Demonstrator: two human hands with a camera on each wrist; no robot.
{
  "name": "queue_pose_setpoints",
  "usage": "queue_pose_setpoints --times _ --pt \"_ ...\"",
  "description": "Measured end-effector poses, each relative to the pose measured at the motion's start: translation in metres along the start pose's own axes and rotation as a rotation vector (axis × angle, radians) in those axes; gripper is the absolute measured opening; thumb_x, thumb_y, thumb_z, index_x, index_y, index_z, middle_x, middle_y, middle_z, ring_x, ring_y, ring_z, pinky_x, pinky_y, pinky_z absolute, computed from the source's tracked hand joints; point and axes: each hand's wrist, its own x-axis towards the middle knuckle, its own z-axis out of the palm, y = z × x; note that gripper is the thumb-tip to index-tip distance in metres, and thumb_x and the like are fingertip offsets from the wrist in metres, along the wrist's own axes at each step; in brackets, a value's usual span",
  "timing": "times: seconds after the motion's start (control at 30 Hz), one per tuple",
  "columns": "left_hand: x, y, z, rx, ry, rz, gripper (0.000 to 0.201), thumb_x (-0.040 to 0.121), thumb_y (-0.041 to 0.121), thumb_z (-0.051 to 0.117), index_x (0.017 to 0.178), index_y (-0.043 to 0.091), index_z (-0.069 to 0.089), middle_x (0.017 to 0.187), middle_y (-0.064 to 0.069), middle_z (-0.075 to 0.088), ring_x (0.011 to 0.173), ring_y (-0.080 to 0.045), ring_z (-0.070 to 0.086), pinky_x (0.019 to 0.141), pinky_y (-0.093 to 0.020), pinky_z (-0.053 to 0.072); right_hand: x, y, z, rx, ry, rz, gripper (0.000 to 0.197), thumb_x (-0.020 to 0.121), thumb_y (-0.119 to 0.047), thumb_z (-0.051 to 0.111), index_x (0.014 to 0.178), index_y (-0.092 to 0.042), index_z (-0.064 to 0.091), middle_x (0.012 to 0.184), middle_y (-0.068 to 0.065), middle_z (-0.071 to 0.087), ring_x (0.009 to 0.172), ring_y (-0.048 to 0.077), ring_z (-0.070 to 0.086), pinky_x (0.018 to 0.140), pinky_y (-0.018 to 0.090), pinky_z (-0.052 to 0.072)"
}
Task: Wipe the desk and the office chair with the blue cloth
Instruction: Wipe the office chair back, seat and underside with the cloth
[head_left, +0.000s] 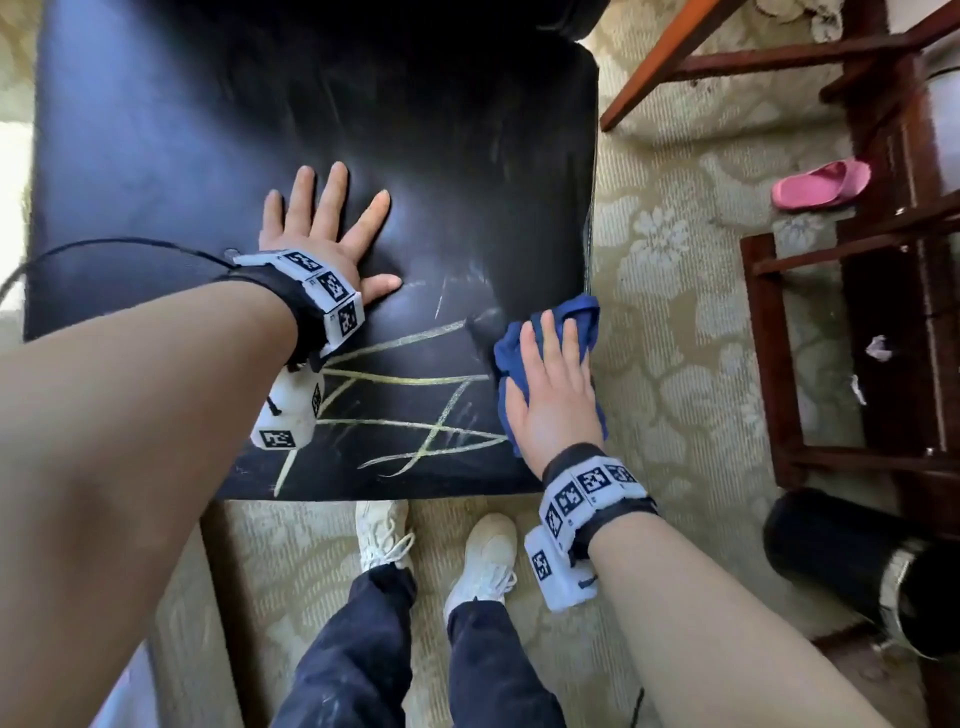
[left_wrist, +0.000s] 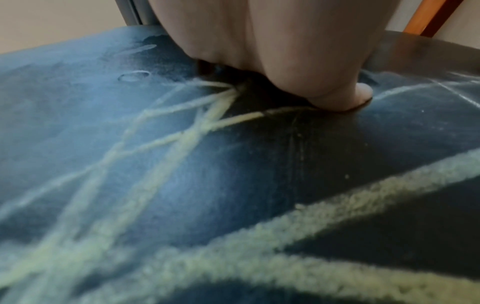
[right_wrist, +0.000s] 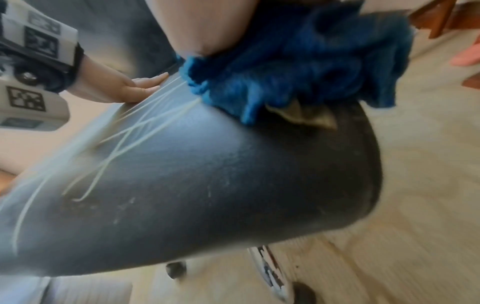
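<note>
Black leather-look seat of the office chair (head_left: 311, 130) fills the view, and it's scribbled over with pale yellow chalk-like lines (head_left: 410, 410) bunched at the near edge. Left hand (head_left: 324, 234) is planted flat on the seat, fingers spread wide and straight, holding nothing. My read is it's bracing the chair so the seat doesn't swing or roll under the rubbing. The left wrist camera agrees: the heel of the palm (left_wrist: 298, 67) pressed down on the seat, yellow lines running right up under it.

Right hand (head_left: 553, 400) lies on the blue cloth (head_left: 563, 317), fingers straight and close together, pressing the bunched cloth down onto the seat at its right edge. From the right wrist view the cloth (right_wrist: 298, 61) sits crumpled on the rounded rim, part of it spilling over the side, with the ends of the yellow lines touching its left border. So the cloth is parked just beside the marks, and a sweep to the left would carry it across them.

Room to move? Plenty leftward, across the marks to the bracing wrist. To the right the seat ends directly beneath the cloth, then patterned carpet (head_left: 675, 260). The near edge sits just past the lowest lines, with the person's white shoes (head_left: 483, 561) right below it. Wooden furniture legs (head_left: 769, 364) stand well apart on the right, a pink slipper (head_left: 821, 184) beyond. No desk worktop clearly in view, so I can't judge that half.
</note>
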Motion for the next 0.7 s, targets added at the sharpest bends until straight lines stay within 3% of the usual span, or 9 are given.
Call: queue_pose_setpoints --times 0.07,0.13,0.23,0.3,0.4,0.47,0.57,0.63,0.7 --pt "0.000 0.001 -0.002 0.035 -0.008 -0.005 0.078 0.086 0.070 0.024 0.145 0.039 -0.016 0.154 -0.003 -0.023 0.142 -0.031 -0.017 0.115 -0.049 -0.003 -0.017 0.007 0.005 0.085 -0.037 -0.010 0.058 0.094 -0.033 0.022 0.147 -0.012 0.017 0.154 0.000 0.002 0.137 0.013 -0.009 0.117 0.040 0.012" --pt "-0.001 0.003 -0.003 0.062 -0.009 0.007 0.077 0.087 0.069 0.023 0.145 0.038 -0.017 0.154 -0.004 -0.023 0.142 -0.032 -0.017 0.115 -0.050 -0.002 -0.015 0.009 0.001 0.202 -0.064 0.014 0.053 0.100 -0.023 0.028 0.148 -0.015 0.008 0.149 -0.007 -0.010 0.134 0.006 -0.018 0.118 0.033 0.004" --pt "-0.001 0.000 -0.001 0.084 0.004 0.000 0.076 0.087 0.069 0.021 0.145 0.038 -0.017 0.154 -0.004 -0.023 0.142 -0.032 -0.017 0.115 -0.050 -0.002 0.023 -0.011 -0.019 0.283 0.120 0.067 0.055 0.100 -0.019 0.033 0.148 -0.013 0.007 0.156 0.001 -0.004 0.141 0.013 -0.013 0.115 0.028 -0.004" --pt "-0.001 0.000 0.000 0.078 0.001 -0.002 0.077 0.086 0.070 0.020 0.144 0.038 -0.018 0.154 -0.003 -0.023 0.142 -0.031 -0.017 0.115 -0.049 -0.003 0.051 -0.027 -0.024 0.135 0.075 0.060 0.055 0.101 -0.028 0.029 0.149 -0.015 0.007 0.157 0.003 -0.004 0.144 0.022 -0.010 0.115 0.036 -0.006" --pt "-0.001 0.001 -0.001 0.081 -0.006 -0.002 0.077 0.085 0.072 0.019 0.144 0.039 -0.019 0.154 -0.002 -0.024 0.142 -0.030 -0.018 0.116 -0.048 -0.003 0.061 -0.026 -0.016 -0.097 0.010 0.025 0.059 0.098 -0.046 0.024 0.150 -0.024 0.006 0.158 0.000 -0.002 0.144 0.025 -0.008 0.114 0.045 -0.008" --pt "-0.002 0.000 -0.001 0.097 -0.009 -0.002 0.077 0.085 0.072 0.017 0.143 0.039 -0.020 0.154 -0.003 -0.024 0.142 -0.030 -0.017 0.116 -0.048 -0.003 0.041 -0.015 -0.008 -0.085 -0.009 0.017 0.066 0.094 -0.056 0.023 0.150 -0.025 0.005 0.157 -0.001 -0.004 0.144 0.024 -0.010 0.113 0.044 -0.010" --pt "-0.003 0.003 -0.005 0.118 -0.036 -0.001 0.077 0.085 0.071 0.016 0.143 0.038 -0.023 0.153 -0.004 -0.026 0.142 -0.031 -0.019 0.116 -0.049 -0.003 -0.008 -0.003 0.006 -0.028 -0.125 0.007 0.080 0.080 -0.067 0.005 0.146 -0.026 -0.007 0.151 -0.005 -0.021 0.137 0.017 -0.024 0.111 0.038 -0.015" --pt "-0.002 0.002 -0.006 0.119 -0.051 -0.007 0.077 0.086 0.071 0.016 0.143 0.037 -0.023 0.153 -0.004 -0.027 0.141 -0.032 -0.019 0.115 -0.049 -0.003 -0.025 -0.001 0.011 0.039 -0.168 0.021 0.076 0.081 -0.062 0.005 0.146 -0.024 -0.004 0.151 -0.004 -0.017 0.135 0.016 -0.023 0.115 0.040 -0.008" --pt "-0.002 0.003 -0.007 0.113 -0.047 -0.006 0.077 0.087 0.070 0.017 0.143 0.037 -0.023 0.153 -0.005 -0.026 0.141 -0.032 -0.019 0.115 -0.050 -0.004 -0.019 -0.004 0.005 0.179 -0.112 0.061 0.057 0.097 -0.041 0.021 0.148 -0.018 0.012 0.156 0.001 0.000 0.140 0.016 -0.013 0.118 0.040 0.004"
